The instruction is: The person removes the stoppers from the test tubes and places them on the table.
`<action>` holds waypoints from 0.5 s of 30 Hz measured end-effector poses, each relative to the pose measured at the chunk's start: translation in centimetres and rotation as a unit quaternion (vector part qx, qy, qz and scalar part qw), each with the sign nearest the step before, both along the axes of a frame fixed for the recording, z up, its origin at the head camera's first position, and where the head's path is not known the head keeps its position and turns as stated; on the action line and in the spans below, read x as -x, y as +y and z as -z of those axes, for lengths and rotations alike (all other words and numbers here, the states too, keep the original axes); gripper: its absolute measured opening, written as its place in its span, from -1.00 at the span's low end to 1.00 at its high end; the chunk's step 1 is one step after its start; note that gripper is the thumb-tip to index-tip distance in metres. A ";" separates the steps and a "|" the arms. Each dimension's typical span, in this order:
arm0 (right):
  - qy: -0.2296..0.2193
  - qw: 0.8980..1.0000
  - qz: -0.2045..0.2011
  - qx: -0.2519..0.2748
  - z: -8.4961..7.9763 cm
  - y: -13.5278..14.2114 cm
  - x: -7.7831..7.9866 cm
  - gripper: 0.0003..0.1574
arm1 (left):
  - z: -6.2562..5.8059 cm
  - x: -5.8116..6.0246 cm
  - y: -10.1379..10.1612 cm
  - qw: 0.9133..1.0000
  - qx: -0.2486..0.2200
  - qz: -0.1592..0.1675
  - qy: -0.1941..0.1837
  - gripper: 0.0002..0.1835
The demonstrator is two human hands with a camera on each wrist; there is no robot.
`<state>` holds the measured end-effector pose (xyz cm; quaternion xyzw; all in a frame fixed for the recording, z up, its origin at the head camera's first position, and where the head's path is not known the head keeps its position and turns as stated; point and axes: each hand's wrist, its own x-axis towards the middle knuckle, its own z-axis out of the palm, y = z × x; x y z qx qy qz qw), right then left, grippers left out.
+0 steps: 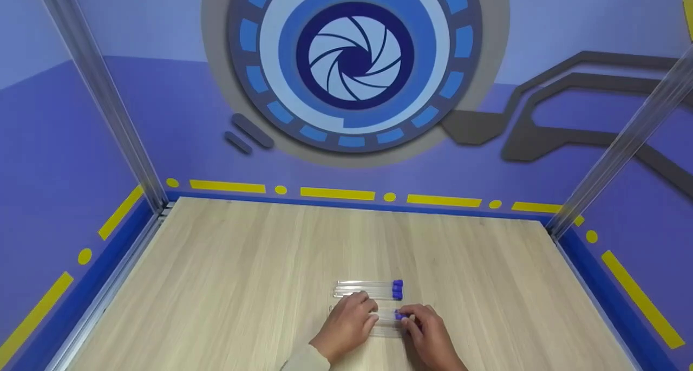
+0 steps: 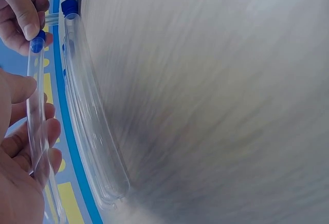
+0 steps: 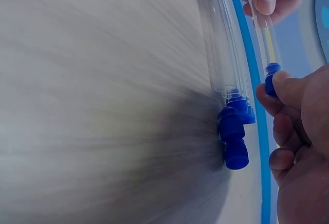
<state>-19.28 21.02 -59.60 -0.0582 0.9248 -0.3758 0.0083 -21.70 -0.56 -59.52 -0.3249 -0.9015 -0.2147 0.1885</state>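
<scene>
My left hand (image 1: 349, 318) grips a clear test tube (image 2: 36, 106) by its body, raised off the table. At the tube's mouth, thumb and finger of my right hand (image 1: 430, 330) pinch a blue stopper (image 3: 272, 77); its narrow end appears inside the tube. Below the hands, clear tubes (image 2: 95, 121) lie on the table, partly hidden in the head view. Two blue stoppers (image 3: 234, 131) sit close together beside the tube ends in the right wrist view. Just beyond my left hand, several stoppered tubes (image 1: 365, 288) lie side by side, blue ends to the right.
The wooden table (image 1: 260, 262) runs back to a blue wall (image 1: 184, 122) with yellow dashes. Metal posts (image 1: 116, 105) rise at the two back corners.
</scene>
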 end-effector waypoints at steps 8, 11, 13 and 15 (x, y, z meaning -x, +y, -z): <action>-0.009 1.000 -0.009 0.012 0.0 0.2 0.1 -0.77 | -0.3 0.1 -0.1 0.999 0.010 0.001 -0.043 -0.89; -0.011 1.000 -0.015 0.018 0.1 0.2 0.1 -0.78 | -0.4 0.1 -0.2 0.998 0.014 0.002 -0.055 -0.88; -0.010 1.000 -0.021 0.020 0.1 0.3 0.2 -0.80 | -0.5 0.1 -0.2 0.998 0.016 0.003 -0.062 -0.88; -0.010 0.999 -0.026 0.022 0.0 0.3 0.2 -0.80 | -0.6 0.1 -0.3 0.997 0.017 0.003 -0.070 -0.88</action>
